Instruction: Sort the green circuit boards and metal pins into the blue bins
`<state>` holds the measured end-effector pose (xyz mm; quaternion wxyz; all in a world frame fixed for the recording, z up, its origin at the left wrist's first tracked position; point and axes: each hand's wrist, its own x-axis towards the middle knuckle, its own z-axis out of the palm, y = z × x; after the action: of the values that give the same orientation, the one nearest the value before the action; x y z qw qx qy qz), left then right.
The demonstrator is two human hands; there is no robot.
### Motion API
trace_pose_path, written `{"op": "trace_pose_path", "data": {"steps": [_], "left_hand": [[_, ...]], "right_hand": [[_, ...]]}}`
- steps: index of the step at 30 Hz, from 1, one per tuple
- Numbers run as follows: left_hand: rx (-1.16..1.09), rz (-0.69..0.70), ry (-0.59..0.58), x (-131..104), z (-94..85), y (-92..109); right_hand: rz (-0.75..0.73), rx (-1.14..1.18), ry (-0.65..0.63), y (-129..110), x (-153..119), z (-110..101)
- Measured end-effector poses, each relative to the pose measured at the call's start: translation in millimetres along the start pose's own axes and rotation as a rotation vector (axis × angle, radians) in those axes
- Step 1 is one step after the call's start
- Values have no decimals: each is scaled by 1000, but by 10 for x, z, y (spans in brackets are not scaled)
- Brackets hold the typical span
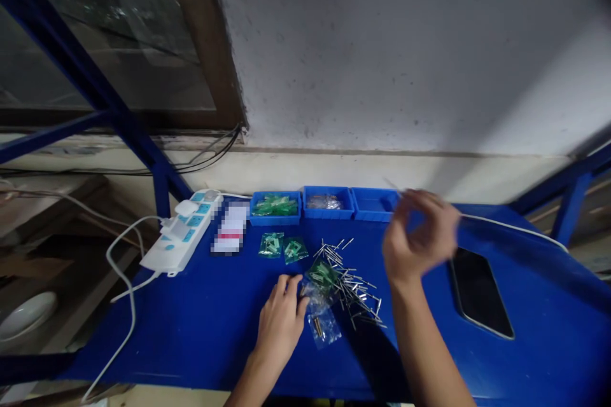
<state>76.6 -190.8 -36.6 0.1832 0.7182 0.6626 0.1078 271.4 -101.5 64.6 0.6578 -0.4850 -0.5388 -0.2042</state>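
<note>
My left hand [282, 315] rests on the blue table, its fingertips at the edge of clear plastic bags [324, 329] with brass-coloured pieces in them; whether it grips one is hidden. Raised above the right side of the table, my right hand [420, 235] is blurred, with thumb and finger pinched on a thin rod [394, 185]. Between the hands lies a loose pile of metal rods [358, 296]. A green packet [321, 272] overlaps the pile's left side. Two more green packets [272, 245] lie farther back.
Along the back stand a blue bin of green packets [275, 220], a bin of clear bags [328, 213] and a third blue bin [375, 215]. A power strip [179, 241] with cables is at left, a black phone [481, 292] at right.
</note>
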Motion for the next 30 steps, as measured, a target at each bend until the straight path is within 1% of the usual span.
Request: {"op": "trace_pose_path", "data": {"steps": [2, 3, 4, 5, 7, 9, 13, 16, 18, 19, 20, 22, 23, 24, 25, 26, 27, 28, 30], "left_hand": [[7, -45, -9, 29, -22, -57], [4, -57, -10, 39, -35, -86], [-6, -62, -10, 45, -47, -114], [-22, -61, -6, 48, -58, -139], [-59, -50, 11, 47, -71, -180], [-86, -41, 37, 52, -77, -205], [-87, -64, 37, 101, -71, -227], [-110, -59, 30, 138, -68, -235], [-208, -4, 71, 128, -86, -226], [-279, 33, 106, 107, -106, -211], [-354, 69, 147, 76, -133, -190], [-478, 131, 215, -8, -203, -125], [-517, 154, 235, -54, -242, -86], [-544, 173, 244, -98, -280, -47], [-561, 190, 246, -136, -313, -10], [-571, 201, 245, -166, -340, 22], [-577, 206, 244, -189, -359, 46], [-583, 203, 243, -204, -370, 63], [-613, 185, 216, -219, -364, 74]], "right_hand": [[-24, -101, -373, 98, -114, 117], [-2, -130, -489, 132, -210, 146], [44, -140, -556, 152, -321, 150], [101, -144, -587, 159, -437, 126], [196, -120, -599, 134, -653, 10], [258, -63, -616, 70, -817, -155], [371, 73, -711, -116, -1029, -446], [477, 205, -782, -295, -1184, -577], [578, 304, -810, -431, -1276, -633], [663, 358, -834, -499, -1308, -653], [779, 419, -864, -563, -1325, -666], [1072, 564, -922, -665, -1313, -670], [1214, 641, -929, -699, -1288, -661], [1324, 700, -913, -719, -1254, -647], [1391, 735, -886, -728, -1217, -629], [1412, 742, -858, -727, -1179, -611], [1396, 729, -836, -719, -1144, -593], [1352, 704, -815, -706, -1113, -580], [1203, 622, -774, -677, -1068, -569]]}}
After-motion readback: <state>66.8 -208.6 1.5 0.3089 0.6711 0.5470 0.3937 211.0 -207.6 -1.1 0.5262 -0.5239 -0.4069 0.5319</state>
